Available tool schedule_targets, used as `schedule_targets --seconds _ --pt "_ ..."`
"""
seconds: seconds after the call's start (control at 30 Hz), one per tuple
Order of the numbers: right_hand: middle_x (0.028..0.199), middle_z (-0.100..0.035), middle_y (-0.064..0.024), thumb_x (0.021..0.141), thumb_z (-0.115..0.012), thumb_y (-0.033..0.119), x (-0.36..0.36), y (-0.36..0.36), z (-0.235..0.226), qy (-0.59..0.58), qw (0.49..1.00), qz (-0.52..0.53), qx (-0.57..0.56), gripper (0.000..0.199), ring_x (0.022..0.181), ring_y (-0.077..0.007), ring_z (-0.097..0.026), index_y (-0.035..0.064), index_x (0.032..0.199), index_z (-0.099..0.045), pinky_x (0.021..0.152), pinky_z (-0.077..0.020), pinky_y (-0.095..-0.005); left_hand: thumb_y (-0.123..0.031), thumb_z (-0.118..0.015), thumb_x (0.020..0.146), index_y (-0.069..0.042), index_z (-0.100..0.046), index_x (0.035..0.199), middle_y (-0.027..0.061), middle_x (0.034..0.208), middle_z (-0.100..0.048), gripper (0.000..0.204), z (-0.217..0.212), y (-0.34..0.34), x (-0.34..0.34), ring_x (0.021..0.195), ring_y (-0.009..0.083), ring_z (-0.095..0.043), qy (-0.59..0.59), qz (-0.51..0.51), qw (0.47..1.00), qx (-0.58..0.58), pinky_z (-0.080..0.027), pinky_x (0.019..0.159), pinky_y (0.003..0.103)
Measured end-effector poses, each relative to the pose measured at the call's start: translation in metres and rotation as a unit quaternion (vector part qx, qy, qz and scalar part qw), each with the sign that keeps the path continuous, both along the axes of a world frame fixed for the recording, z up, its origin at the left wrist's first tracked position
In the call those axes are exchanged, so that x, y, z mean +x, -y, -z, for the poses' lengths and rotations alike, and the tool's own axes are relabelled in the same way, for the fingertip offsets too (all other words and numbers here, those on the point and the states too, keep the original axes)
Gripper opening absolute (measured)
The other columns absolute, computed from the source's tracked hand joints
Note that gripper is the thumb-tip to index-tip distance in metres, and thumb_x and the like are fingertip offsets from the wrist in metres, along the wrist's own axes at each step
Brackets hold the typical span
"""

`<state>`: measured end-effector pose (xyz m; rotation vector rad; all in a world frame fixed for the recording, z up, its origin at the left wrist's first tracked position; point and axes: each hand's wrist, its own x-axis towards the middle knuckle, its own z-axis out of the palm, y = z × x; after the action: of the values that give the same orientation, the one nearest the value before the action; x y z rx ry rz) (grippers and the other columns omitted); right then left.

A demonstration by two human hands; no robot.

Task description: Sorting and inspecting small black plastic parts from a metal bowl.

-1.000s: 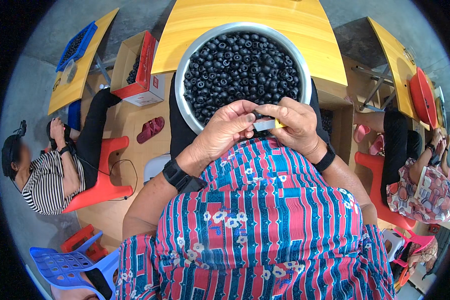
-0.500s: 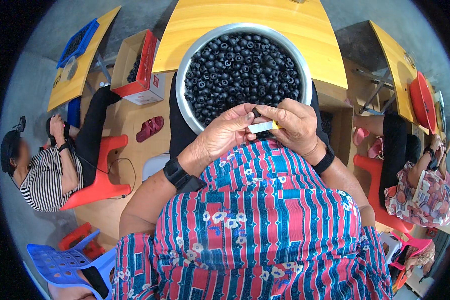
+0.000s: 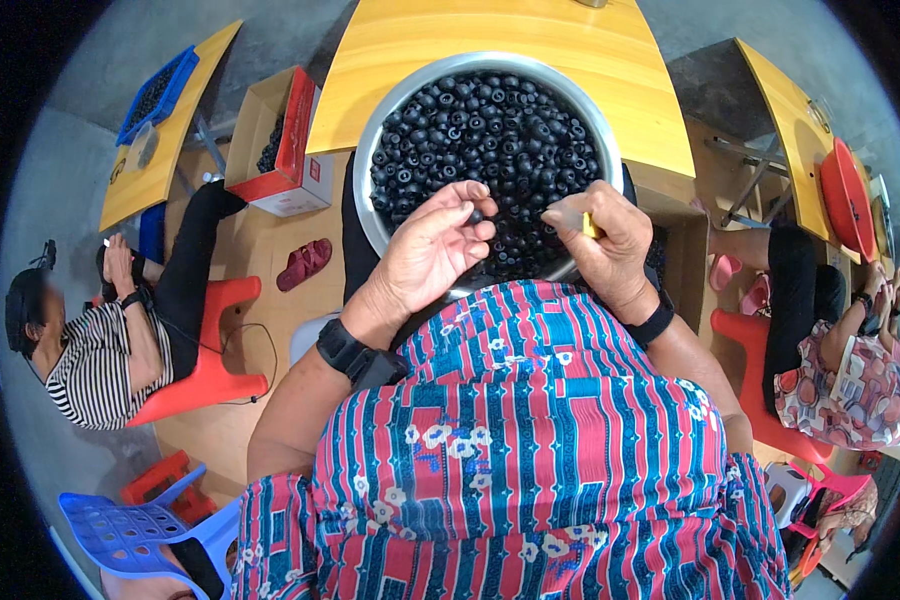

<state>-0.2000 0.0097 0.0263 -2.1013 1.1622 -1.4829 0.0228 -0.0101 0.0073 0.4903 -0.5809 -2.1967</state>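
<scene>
A large metal bowl point(image 3: 370, 150) heaped with several small black ring-shaped parts point(image 3: 490, 120) rests at the near edge of a yellow table point(image 3: 410, 50). My left hand point(image 3: 435, 250) hovers over the bowl's near side, pinching one small black part point(image 3: 477, 214) between thumb and fingertips. My right hand point(image 3: 610, 245) is just to its right, closed around a small yellow-and-grey tool point(image 3: 587, 224). The two hands are a short gap apart. A black watch sits on my left wrist and a black band on my right.
A person in a striped top sits on a red stool point(image 3: 205, 365) at the left beside a cardboard box point(image 3: 280, 140). Another person in a floral top sits at the right on a red stool point(image 3: 770, 400). A blue plastic chair point(image 3: 130, 530) stands at the lower left.
My hands were joined together over the bowl's rim; now they have drawn apart, the left holding a black part and the right keeping the tool.
</scene>
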Motion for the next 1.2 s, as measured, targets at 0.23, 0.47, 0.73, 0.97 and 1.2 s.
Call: schedule_targets --seconds 0.23,0.47,0.73,0.97,1.2 --pt "0.072 -0.061 -0.0079 0.075 -0.074 0.003 0.001 -0.002 0.0 0.031 0.998 0.022 0.041 0.01 0.064 -0.0196 -0.062 0.0045 0.08 -0.066 0.059 -0.0475 -0.0292 -0.001 -0.066 0.081 -0.006 -0.061 0.106 -0.0018 0.072 -0.045 0.027 -0.026 0.015 -0.023 0.061 0.0101 -0.046 0.509 -0.097 0.745 -0.42 -0.041 0.06 0.024" --pt "0.072 -0.061 -0.0084 0.076 -0.075 0.005 0.0 -0.003 0.001 0.018 0.998 0.029 0.049 0.01 0.065 -0.0214 -0.062 0.0052 0.08 -0.066 0.059 -0.0476 -0.0301 -0.007 -0.069 0.078 -0.008 -0.058 0.109 0.0118 0.083 -0.055 0.032 -0.022 0.042 -0.039 0.076 0.0289 -0.057 0.571 -0.149 0.542 -0.599 -0.047 0.068 0.037" --pt "0.073 -0.062 -0.0092 0.076 -0.075 0.007 -0.002 -0.003 -0.001 0.007 0.997 0.036 0.061 0.011 0.066 -0.0228 -0.063 0.005 0.082 -0.066 0.06 -0.0484 -0.0305 -0.007 -0.069 0.08 -0.007 -0.063 0.103 0.0066 0.077 -0.053 0.024 -0.021 0.045 -0.042 0.068 0.0194 -0.053 0.561 -0.13 0.591 -0.565 -0.045 0.064 0.03" --pt "0.089 -0.068 -0.0115 0.078 -0.073 0.006 0.0 0.001 0.005 0.062 0.993 -0.007 0.101 0.025 0.078 -0.022 -0.066 0.0045 0.103 -0.068 0.071 -0.0509 -0.0297 -0.009 -0.064 0.088 -0.003 -0.062 0.104 -0.0061 0.079 -0.048 0.017 -0.022 0.017 -0.023 0.071 0.0035 -0.045 0.415 -0.056 0.807 -0.417 -0.041 0.065 0.02" --pt "0.092 -0.067 -0.0099 0.08 -0.07 0.006 0.006 -0.001 -0.001 0.045 0.974 -0.128 0.181 0.027 0.084 -0.0213 -0.065 0.0046 0.107 -0.067 0.077 -0.0498 -0.03 -0.018 -0.063 0.093 -0.003 -0.062 0.107 -0.0073 0.079 -0.049 0.021 -0.014 0.0 -0.011 0.068 0.0003 -0.043 0.356 0.005 0.868 -0.345 -0.037 0.058 0.017"
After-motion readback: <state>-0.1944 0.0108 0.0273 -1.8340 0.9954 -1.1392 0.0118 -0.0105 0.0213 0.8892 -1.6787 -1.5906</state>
